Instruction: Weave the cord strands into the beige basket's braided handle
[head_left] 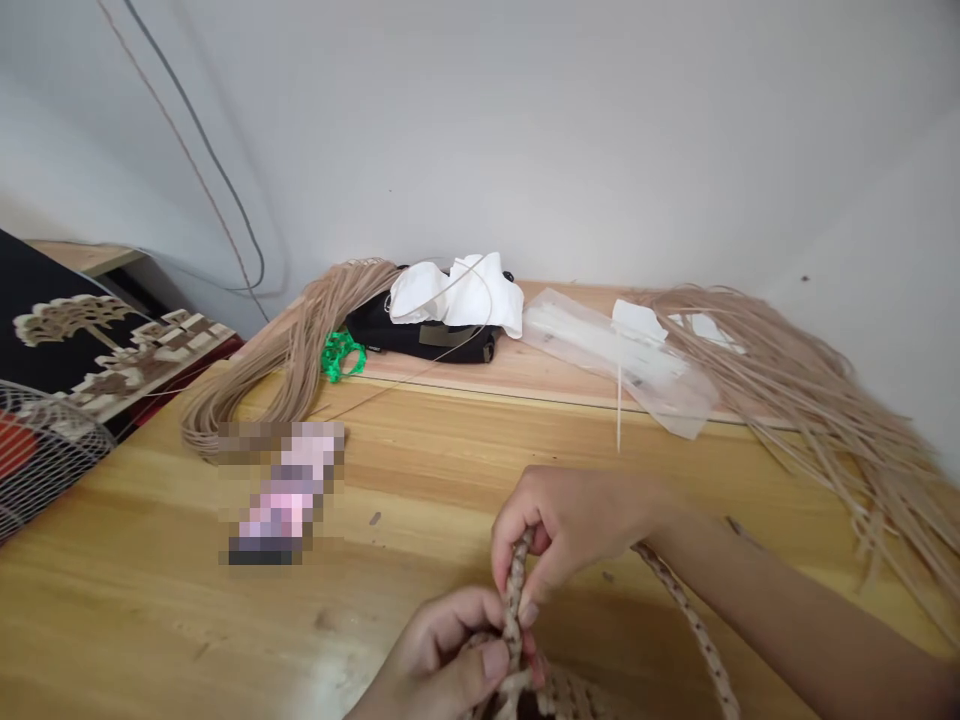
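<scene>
Between both hands (431, 660) (566, 525), braided strap (514, 600)

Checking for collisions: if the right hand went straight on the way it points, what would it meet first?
The braided cord, already pinched by the right hand; the left hand, lower on it, may come next, though depth is unclear.

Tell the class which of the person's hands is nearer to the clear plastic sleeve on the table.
Right. The right hand, on the braid, lies below the clear plastic sleeve and slightly left of it; the left hand lies farther below and farther left.
</scene>
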